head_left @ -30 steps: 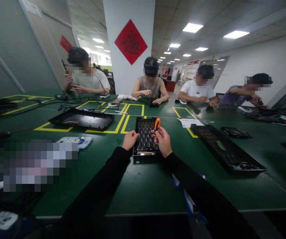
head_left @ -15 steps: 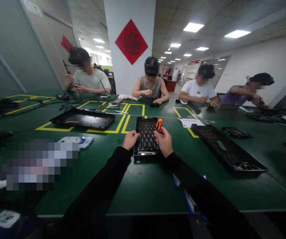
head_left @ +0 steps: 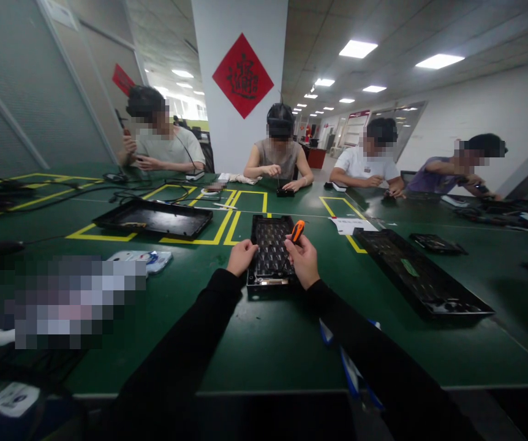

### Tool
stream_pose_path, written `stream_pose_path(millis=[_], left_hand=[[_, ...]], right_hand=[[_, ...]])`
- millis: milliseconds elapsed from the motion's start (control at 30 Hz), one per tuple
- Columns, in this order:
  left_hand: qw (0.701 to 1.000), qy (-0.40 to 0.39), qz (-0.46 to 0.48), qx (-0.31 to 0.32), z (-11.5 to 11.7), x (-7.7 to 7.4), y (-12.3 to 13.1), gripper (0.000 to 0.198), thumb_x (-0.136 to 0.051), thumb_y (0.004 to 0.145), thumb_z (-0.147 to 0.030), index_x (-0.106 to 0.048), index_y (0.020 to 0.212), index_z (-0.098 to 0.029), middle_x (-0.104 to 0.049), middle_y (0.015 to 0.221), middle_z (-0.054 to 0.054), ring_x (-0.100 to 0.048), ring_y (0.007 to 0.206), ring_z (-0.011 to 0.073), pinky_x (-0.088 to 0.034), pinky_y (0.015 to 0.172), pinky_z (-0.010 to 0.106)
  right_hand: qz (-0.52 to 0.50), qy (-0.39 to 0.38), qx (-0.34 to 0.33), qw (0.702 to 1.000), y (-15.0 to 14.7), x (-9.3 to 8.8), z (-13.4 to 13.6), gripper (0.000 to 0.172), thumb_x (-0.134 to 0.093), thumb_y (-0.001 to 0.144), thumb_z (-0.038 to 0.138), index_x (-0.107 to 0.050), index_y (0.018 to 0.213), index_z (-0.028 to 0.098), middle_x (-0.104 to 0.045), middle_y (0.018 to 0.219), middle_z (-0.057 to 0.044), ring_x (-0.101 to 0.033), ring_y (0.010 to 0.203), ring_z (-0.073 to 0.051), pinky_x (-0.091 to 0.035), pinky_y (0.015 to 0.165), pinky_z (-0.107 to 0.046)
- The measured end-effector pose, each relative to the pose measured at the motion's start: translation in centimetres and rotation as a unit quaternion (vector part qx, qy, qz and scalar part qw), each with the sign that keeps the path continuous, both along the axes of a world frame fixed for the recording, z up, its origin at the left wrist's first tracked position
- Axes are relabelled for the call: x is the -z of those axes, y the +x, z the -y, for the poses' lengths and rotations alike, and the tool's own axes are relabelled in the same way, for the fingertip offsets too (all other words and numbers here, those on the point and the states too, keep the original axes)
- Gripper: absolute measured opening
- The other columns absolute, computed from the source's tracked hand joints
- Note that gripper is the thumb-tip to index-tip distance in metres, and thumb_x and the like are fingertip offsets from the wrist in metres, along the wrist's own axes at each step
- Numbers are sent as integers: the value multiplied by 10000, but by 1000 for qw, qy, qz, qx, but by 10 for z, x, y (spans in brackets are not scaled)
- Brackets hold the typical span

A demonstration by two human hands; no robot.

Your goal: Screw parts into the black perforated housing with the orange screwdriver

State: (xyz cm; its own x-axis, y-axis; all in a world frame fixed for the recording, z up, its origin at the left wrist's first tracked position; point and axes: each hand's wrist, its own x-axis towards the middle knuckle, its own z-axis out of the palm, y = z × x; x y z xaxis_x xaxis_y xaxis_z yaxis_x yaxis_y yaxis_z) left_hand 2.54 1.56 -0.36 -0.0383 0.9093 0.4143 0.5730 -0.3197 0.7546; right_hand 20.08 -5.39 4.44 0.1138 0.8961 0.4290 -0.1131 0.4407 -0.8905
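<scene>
While the left hand [head_left: 242, 257] pinches the black case [head_left: 269, 251] on the table [head_left: 250, 349], the right hand [head_left: 303, 261] holds a leaning orange screwdriver [head_left: 297, 231]; I'd brace firmly, straighten the shaft.

Red diamond sign [head_left: 243, 75] on white pillar [head_left: 227, 141]; white paper [head_left: 350, 225] beside long black tray [head_left: 436, 283]; green piece [head_left: 410, 267] inside.

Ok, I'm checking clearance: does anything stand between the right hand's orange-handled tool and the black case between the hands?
Nothing visible does: the right hand holds the orange-handled tool at the right side of the black case; the left hand is at its left edge. The tool's tip is unclear.
</scene>
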Motion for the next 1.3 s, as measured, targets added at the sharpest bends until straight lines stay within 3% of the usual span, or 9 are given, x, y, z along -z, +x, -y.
stream_pose_path(millis=[233,467,700,900,1100,1300], left_hand=[[1000,-5,5,2,1,0,0,315,-468,716,-359,-338,497,-175,-369,483,-49,-370,517,87,-272,528,220],[1000,-10,7,0,2,-1,1,307,-466,713,-358,-338,501,-176,-374,488,-46,-369,519,89,-273,529,220],[1000,-9,2,2,3,-2,1,302,-467,711,-350,-345,498,-174,-373,481,-48,-374,518,88,-271,524,216],[1000,-4,10,6,2,-2,1,315,-465,712,-366,-331,502,-174,-364,482,-51,-362,510,84,-267,519,214],[1000,-11,8,0,2,-2,1,318,-468,710,-365,-330,498,-173,-365,480,-50,-367,513,85,-269,520,215],[1000,-12,7,2,4,-3,1,304,-460,714,-363,-349,504,-173,-378,489,-47,-373,522,87,-274,527,215]], right_hand=[[-20,32,24,999,-1,-1,-2,429,-623,681,298,-498,1074,181,-577,874,-30,-487,555,-66,-386,446,-173],[-22,17,-7,1000,-1,-1,0,340,-524,763,343,-493,1065,190,-595,850,-30,-352,407,-24,-307,361,-167],[-5,5,12,1000,0,-2,2,354,-599,701,328,-517,1021,200,-542,817,2,-395,447,-27,-313,371,-158],[-26,24,32,999,-1,0,-3,500,-637,665,274,-452,1126,214,-536,824,5,-456,518,-45,-347,408,-150],[-34,14,-9,999,1,-1,0,369,-515,760,321,-465,1104,194,-600,865,-31,-375,418,-29,-317,366,-167],[-9,2,-2,1000,-1,-4,3,334,-562,726,352,-524,1010,180,-588,811,-17,-377,427,-32,-301,364,-164]])
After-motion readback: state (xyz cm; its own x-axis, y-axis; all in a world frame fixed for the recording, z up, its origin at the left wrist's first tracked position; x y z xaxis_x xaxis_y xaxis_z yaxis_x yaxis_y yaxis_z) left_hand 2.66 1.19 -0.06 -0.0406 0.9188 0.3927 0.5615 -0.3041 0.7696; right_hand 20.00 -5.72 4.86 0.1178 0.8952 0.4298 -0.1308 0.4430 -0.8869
